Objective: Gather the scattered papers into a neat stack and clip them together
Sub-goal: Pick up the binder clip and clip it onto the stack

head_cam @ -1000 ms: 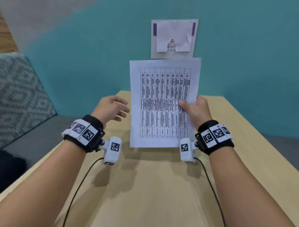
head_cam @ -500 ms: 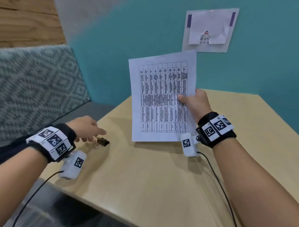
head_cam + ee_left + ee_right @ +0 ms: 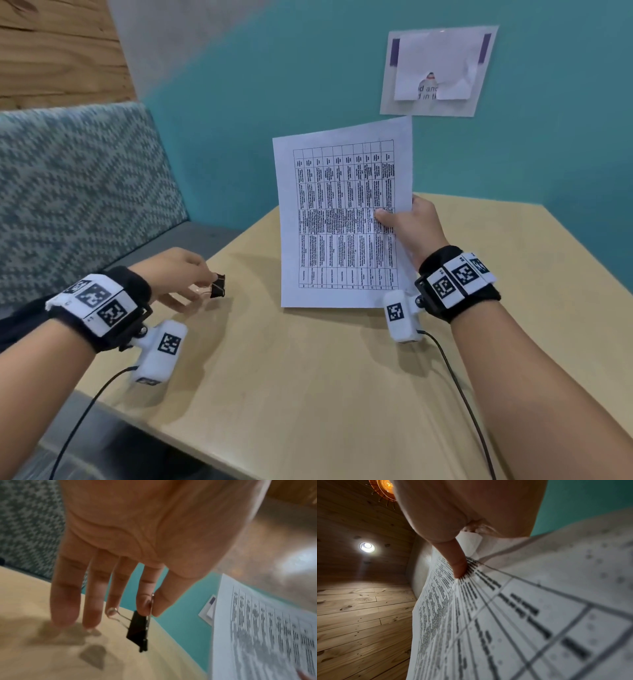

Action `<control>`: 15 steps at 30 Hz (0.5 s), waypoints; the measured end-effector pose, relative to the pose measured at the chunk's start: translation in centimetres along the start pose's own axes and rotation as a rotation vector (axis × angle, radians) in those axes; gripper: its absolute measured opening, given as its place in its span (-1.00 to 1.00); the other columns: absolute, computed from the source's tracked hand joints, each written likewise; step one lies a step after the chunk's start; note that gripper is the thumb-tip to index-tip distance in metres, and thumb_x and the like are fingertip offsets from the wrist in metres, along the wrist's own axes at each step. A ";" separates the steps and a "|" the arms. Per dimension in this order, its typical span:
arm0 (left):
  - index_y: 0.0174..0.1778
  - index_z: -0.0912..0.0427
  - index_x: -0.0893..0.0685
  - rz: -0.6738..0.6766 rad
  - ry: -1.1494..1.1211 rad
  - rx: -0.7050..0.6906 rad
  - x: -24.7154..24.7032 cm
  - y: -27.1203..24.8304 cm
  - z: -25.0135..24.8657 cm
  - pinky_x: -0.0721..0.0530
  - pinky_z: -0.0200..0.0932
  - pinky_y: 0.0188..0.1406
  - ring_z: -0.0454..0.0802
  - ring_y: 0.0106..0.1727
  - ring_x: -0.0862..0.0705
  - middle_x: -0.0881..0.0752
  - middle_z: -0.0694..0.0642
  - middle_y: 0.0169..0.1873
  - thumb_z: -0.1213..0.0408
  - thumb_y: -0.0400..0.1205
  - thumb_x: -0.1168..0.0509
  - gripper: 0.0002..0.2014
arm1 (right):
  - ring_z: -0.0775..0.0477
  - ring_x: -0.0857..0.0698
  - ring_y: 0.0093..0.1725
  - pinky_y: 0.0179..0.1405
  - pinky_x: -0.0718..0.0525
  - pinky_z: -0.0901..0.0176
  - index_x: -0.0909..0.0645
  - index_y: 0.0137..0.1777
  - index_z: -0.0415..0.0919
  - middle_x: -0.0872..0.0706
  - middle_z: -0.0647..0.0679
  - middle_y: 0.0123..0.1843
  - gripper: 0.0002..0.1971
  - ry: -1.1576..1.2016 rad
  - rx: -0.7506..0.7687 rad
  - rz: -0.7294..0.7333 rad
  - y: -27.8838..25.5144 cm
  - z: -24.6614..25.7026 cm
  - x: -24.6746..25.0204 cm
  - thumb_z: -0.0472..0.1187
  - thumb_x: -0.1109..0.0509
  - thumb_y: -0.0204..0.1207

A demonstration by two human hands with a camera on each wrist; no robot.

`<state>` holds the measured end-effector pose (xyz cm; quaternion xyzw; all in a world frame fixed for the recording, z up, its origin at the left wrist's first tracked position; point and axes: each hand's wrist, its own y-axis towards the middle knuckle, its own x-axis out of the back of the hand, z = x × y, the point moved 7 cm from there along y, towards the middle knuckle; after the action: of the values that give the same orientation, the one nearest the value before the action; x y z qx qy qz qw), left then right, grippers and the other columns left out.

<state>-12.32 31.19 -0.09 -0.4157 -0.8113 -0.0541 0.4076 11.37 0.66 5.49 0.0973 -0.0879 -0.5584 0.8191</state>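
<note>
Now, nearest you at about 8 o'clock, your left hand (image 3: 178, 274) is pinching the black binder clip (image 3: 218, 285) by one wire handle between thumb and index fingertip; the left wrist view is showing the clip's black body hanging clear of the table (image 3: 308, 394) with its shadow below it, the other three fingers pointing down loosely towards the tabletop. The clip's jaws are sitting closed.

Further out, at about 1 o'clock, your right hand (image 3: 409, 228) is holding the papers (image 3: 342, 219) upright by their right edge, thumb (image 3: 457, 563) pressing on the printed table and the other fingers hidden behind the sheets. The bottom edge is sitting on or just above the table; which, I cannot tell. From the front the edges are looking flush, though the sheet count is not readable. Beyond them, a notice (image 3: 438, 70) is hanging on the teal wall.

Judgement: gathering is looking done, and you are fetching the clip. Next you are needing both handles squeezed to open the jaws, so the one-handle pinch wants regripping, then carrying the clip across to 1 o'clock and onto an edge the right hand is leaving free.
</note>
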 end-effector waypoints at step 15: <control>-0.10 0.14 -0.41 -0.438 -0.261 -0.622 5.7 -5.5 -12.6 -0.79 0.33 0.12 0.13 -0.09 -0.89 -0.88 0.15 -0.26 0.28 0.31 -0.76 -0.41 | -0.11 -0.80 0.15 0.33 -0.70 -0.10 -0.68 0.06 -0.07 -0.83 -0.09 0.12 -0.79 0.023 0.034 0.006 0.1 0.5 1.1 -0.40 -0.47 0.57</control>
<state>-10.37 25.83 13.61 -0.3399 -0.8706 -0.3294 0.1345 11.72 -0.32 6.03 0.1175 -0.0886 -0.5534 0.8198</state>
